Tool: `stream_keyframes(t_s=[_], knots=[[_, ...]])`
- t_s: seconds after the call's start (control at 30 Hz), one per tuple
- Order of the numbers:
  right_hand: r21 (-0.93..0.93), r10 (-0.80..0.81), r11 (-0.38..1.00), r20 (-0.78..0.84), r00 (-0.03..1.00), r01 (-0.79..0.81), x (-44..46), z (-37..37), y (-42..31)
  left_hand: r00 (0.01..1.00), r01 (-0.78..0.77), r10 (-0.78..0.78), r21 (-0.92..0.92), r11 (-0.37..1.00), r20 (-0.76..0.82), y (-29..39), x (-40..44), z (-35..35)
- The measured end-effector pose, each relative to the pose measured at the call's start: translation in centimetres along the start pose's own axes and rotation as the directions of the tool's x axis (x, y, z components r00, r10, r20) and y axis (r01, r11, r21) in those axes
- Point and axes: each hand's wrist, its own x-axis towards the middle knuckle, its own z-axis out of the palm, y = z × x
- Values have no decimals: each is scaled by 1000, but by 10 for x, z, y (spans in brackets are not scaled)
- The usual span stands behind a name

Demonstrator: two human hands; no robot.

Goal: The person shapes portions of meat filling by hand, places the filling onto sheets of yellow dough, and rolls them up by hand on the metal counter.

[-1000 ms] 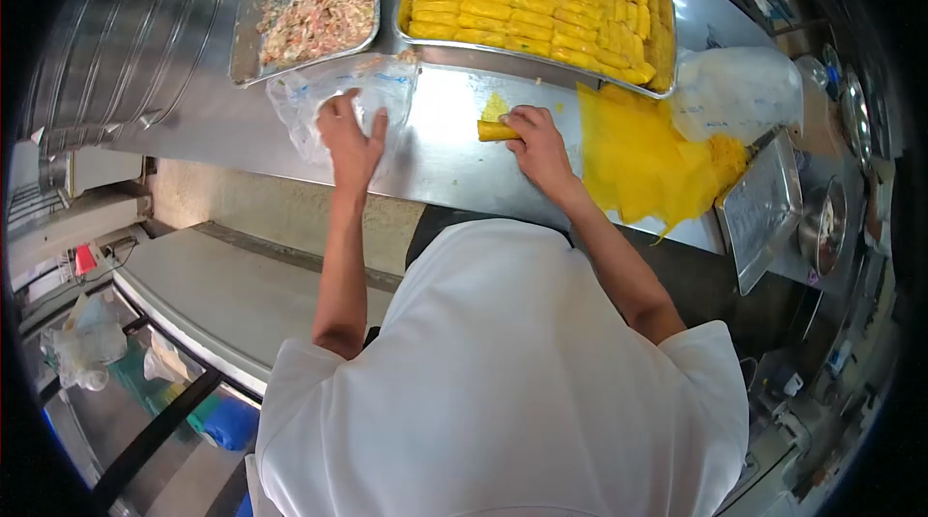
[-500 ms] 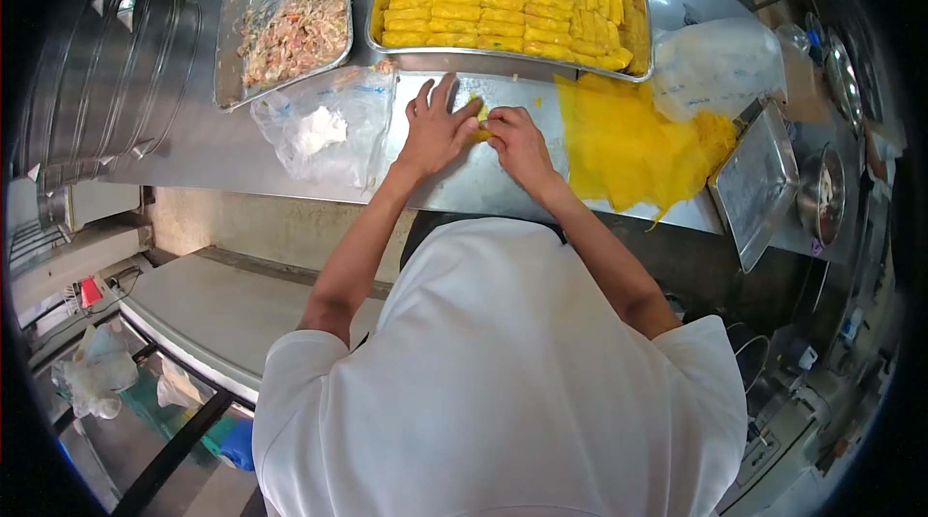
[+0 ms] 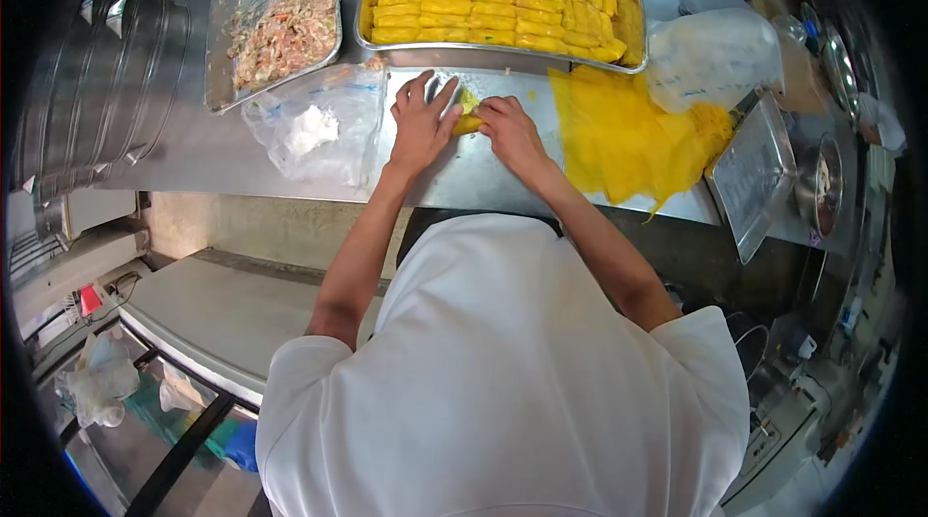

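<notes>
A yellow spring roll [image 3: 467, 125] lies between my hands on the metal work surface, with a bit of yellow-green wrapper [image 3: 468, 100] showing just beyond it. My left hand [image 3: 422, 130] has its fingers spread forward, and its thumb touches the roll's left end. At the right end, my right hand [image 3: 512, 135] has its fingers curled over the roll. The underside of that grip is hidden. To the right lies a pile of thin yellow wrapper sheets [image 3: 604, 140]. A tray [image 3: 642, 43] beyond my hands holds many finished yellow rolls in rows.
A metal tray [image 3: 217, 29] of chopped filling [image 3: 285, 34] stands at the back left. Below it, a clear plastic bag [image 3: 275, 145] carries a white paste [image 3: 314, 128]. Another plastic bag [image 3: 710, 58], a tilted metal tray [image 3: 759, 169] and a steel bowl [image 3: 820, 186] are on the right.
The roll shows more between my hands, and my right hand's fingers have shifted slightly away from me. The whole view has moved a little, so the trays appear slightly higher and further left.
</notes>
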Motion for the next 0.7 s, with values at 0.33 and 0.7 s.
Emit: stream_keyframes(t_s=[0.33, 0.7], knots=[[56, -67, 996, -138, 988, 75, 13, 6, 6, 996, -14, 3, -129, 992, -84, 4, 8, 15], [-113, -3, 993, -130, 992, -12, 37, 16, 22, 996, 28, -32, -40, 999, -88, -1, 25, 24]])
